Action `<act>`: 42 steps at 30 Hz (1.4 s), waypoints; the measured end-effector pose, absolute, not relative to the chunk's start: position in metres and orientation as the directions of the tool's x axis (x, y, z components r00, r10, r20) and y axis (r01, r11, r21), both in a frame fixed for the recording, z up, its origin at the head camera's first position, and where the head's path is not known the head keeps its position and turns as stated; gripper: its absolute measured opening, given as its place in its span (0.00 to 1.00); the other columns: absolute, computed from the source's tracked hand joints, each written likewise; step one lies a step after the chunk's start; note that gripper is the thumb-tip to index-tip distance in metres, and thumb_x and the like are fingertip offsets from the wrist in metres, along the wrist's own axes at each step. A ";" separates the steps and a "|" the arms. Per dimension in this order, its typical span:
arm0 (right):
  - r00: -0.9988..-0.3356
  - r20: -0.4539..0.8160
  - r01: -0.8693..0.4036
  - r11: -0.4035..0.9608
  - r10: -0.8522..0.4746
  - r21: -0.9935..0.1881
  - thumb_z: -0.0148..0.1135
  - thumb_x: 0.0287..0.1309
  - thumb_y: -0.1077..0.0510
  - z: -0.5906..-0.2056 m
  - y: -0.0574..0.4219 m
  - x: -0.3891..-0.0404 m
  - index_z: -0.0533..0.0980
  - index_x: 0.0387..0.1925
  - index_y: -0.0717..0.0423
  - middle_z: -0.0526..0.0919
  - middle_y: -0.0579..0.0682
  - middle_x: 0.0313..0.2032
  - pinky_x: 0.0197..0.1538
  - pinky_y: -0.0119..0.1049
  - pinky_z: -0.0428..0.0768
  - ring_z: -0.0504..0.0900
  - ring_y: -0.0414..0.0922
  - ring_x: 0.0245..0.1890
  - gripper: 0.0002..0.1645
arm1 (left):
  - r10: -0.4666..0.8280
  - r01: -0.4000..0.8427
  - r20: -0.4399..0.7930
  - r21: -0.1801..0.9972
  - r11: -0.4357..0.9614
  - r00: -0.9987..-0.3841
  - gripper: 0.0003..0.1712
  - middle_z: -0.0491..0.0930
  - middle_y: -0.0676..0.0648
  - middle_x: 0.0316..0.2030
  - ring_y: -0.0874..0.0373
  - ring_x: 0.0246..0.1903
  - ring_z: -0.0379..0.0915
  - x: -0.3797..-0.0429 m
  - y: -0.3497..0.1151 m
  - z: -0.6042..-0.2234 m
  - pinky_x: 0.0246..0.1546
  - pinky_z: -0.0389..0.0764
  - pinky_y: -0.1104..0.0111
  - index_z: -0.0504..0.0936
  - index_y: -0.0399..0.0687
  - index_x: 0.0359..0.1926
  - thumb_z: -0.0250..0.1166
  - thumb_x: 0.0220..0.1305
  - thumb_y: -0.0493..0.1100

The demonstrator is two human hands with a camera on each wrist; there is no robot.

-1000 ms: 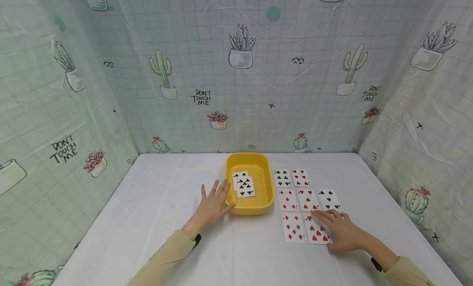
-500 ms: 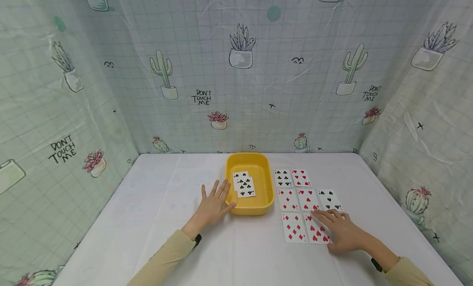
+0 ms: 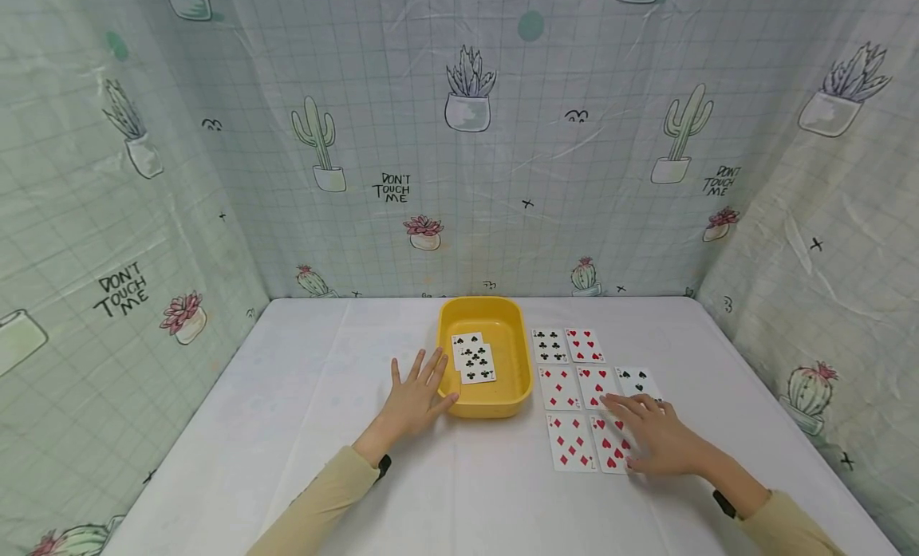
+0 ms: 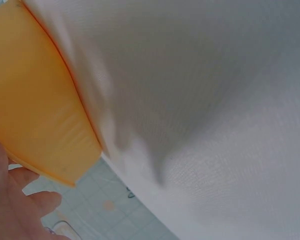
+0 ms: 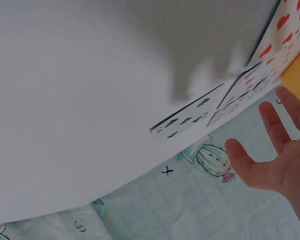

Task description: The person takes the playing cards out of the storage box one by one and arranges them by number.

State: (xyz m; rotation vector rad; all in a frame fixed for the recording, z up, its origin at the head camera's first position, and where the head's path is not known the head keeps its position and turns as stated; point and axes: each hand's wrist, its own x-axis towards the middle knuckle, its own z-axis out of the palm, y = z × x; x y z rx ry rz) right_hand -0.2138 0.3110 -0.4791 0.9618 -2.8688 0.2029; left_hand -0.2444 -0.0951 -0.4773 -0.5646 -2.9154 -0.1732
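Observation:
My left hand lies spread with its fingertips and thumb against the left side of a yellow plastic tray. Its fingers show beside the tray wall in the left wrist view. Two black-suited playing cards overlap inside the tray. To the right, my right hand hovers with loosely bent fingers over the heart-suit seven, partly covering it and the lower part of a spade card. The right wrist view shows this hand holding nothing, apart from the spade card.
More cards lie face up in rows right of the tray: a club card and heart card at the back, a diamond card and heart card midway, a diamond seven in front. Cactus-print cloth surrounds the white table.
My right hand has shifted slightly forward and left, its fingertips now covering part of the spade card. My left hand, the tray and the cards have stayed in place.

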 end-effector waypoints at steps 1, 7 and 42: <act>-0.790 0.161 -0.609 0.788 -0.592 -0.093 0.69 0.34 0.52 -0.478 0.310 -0.216 0.58 0.63 0.54 0.65 0.51 0.59 0.48 0.59 0.61 0.62 0.52 0.55 0.51 | 0.359 0.378 0.183 0.079 0.922 -0.915 0.42 0.46 0.48 0.69 0.43 0.68 0.40 -0.244 -0.095 -0.477 0.57 0.41 0.35 0.50 0.44 0.68 0.41 0.62 0.66; -0.758 0.232 -0.638 0.767 -0.610 -0.066 0.67 0.39 0.52 -0.470 0.300 -0.230 0.58 0.63 0.56 0.66 0.53 0.58 0.48 0.58 0.62 0.63 0.53 0.54 0.48 | 0.360 0.377 0.180 0.071 0.924 -0.916 0.42 0.46 0.48 0.69 0.44 0.68 0.39 -0.245 -0.096 -0.477 0.57 0.41 0.35 0.49 0.45 0.68 0.40 0.62 0.67; -0.766 0.263 -0.632 0.762 -0.587 -0.138 0.59 0.50 0.43 -0.434 0.225 -0.297 0.53 0.66 0.55 0.64 0.56 0.61 0.54 0.60 0.61 0.64 0.54 0.56 0.46 | 0.361 0.381 0.178 0.094 0.920 -0.915 0.42 0.46 0.47 0.69 0.43 0.68 0.39 -0.244 -0.095 -0.477 0.57 0.40 0.34 0.49 0.45 0.68 0.42 0.62 0.66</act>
